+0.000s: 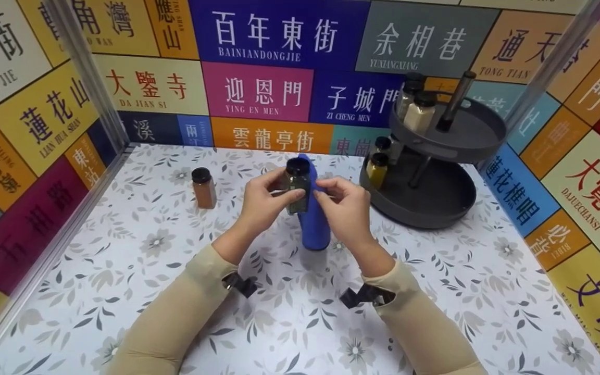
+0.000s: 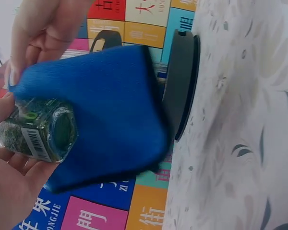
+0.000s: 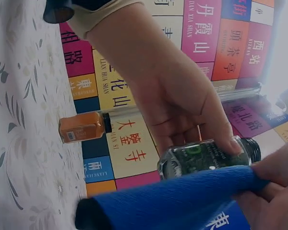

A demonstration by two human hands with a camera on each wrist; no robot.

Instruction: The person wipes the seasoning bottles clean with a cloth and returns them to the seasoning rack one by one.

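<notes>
- A clear, angular, black-topped jar (image 1: 298, 195) is gripped by the left hand (image 1: 262, 197); green contents and a barcode label (image 2: 36, 142) are seen.
- Soft blue cloth (image 1: 315, 230) is pinched by the right hand (image 1: 347, 207), beside that jar.
- An orange-brown jar (image 1: 204, 194) is stood left of the left hand.
- Right of the right hand, jars (image 1: 419, 112) are held on a tiered tray (image 1: 427, 214).
- Beyond both hands, "YING EN MEN" is read on a pink panel (image 1: 259, 92).

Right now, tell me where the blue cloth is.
In the head view, the blue cloth hangs near the middle, pinched by the right hand, beside and partly behind the green-filled jar held in the left hand.
</notes>
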